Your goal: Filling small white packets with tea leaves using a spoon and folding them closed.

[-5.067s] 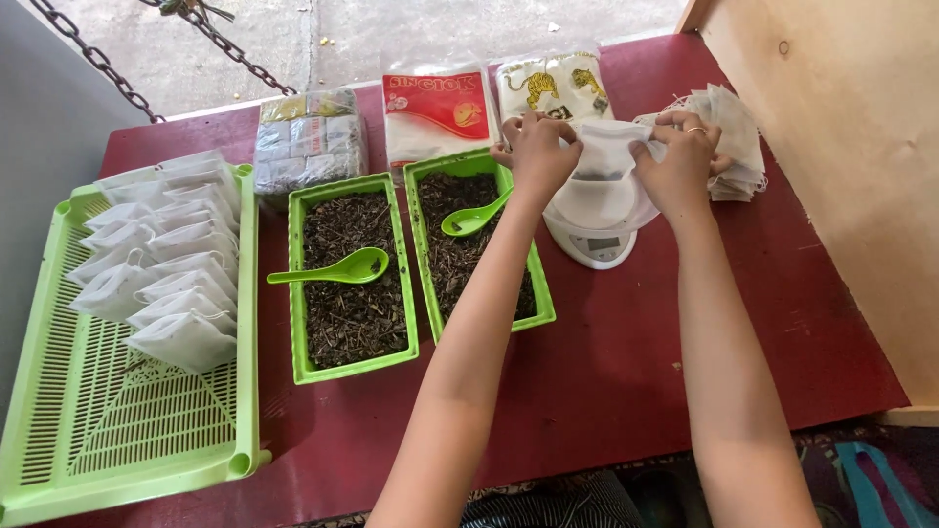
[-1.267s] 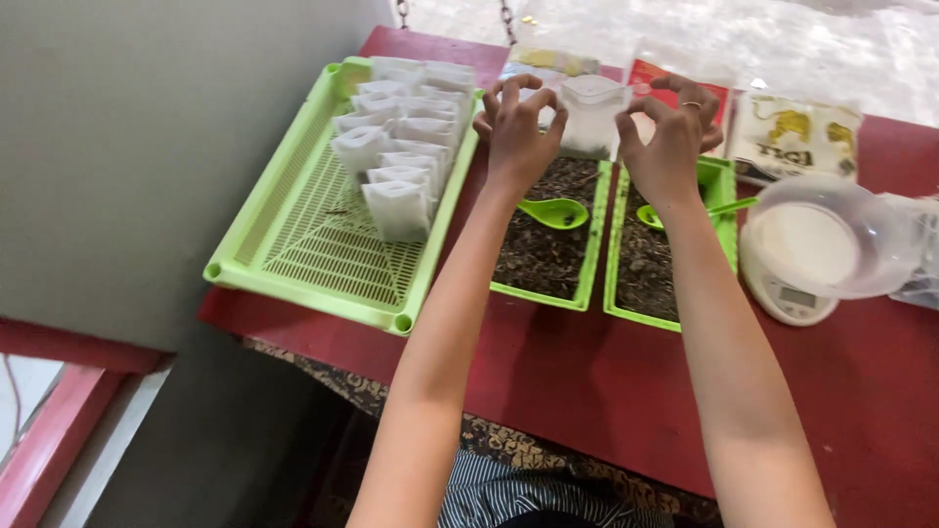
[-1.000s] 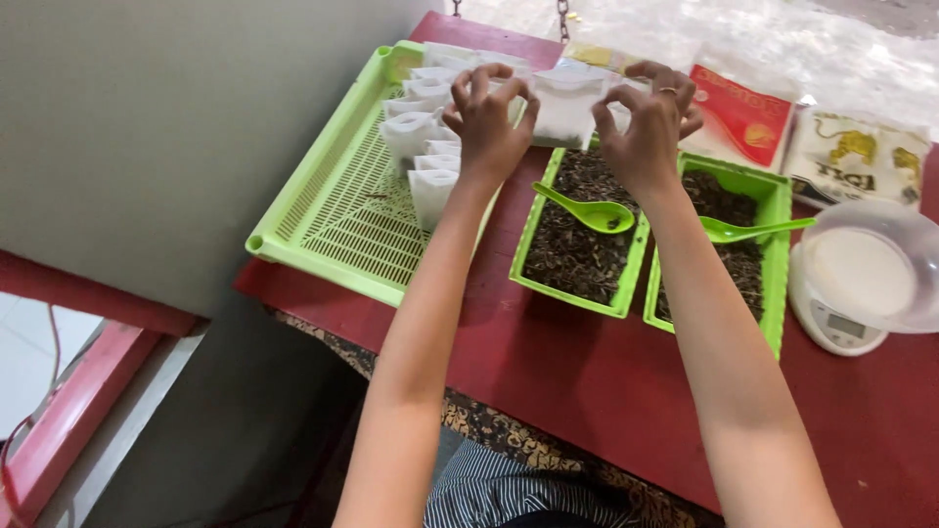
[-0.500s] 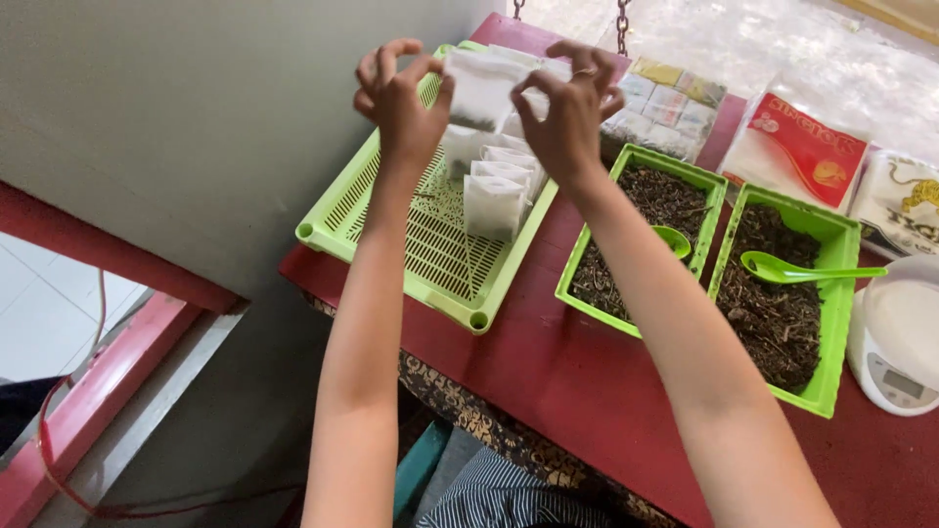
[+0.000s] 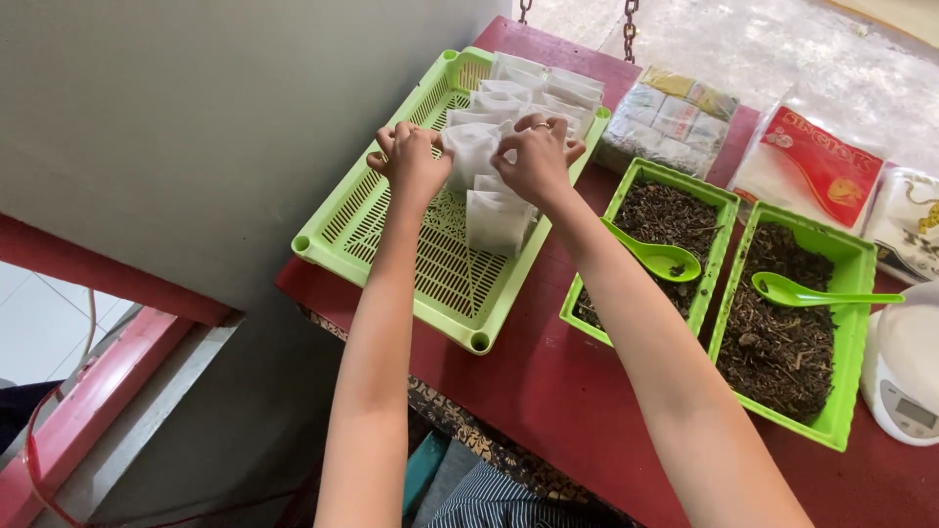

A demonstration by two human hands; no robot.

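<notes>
We've both hands on a small white filter-paper pouch (image 5: 473,147): left hand (image 5: 409,161) & right hand (image 5: 536,156) pinch its top edges, grip closed on it, over the green slotted plastic tray (image 5: 391,220). Step looks like setting pouch w/ the filled white pouches (image 5: 497,217) just below; next needs gentle, upright lowering.

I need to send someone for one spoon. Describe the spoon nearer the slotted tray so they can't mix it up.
Start at the big slotted green tray on the red table. The narrow green bin of dark dried leaves right beside it holds the green spoon. Unlike the other spoon, it lies partly under the person's right forearm.
</notes>
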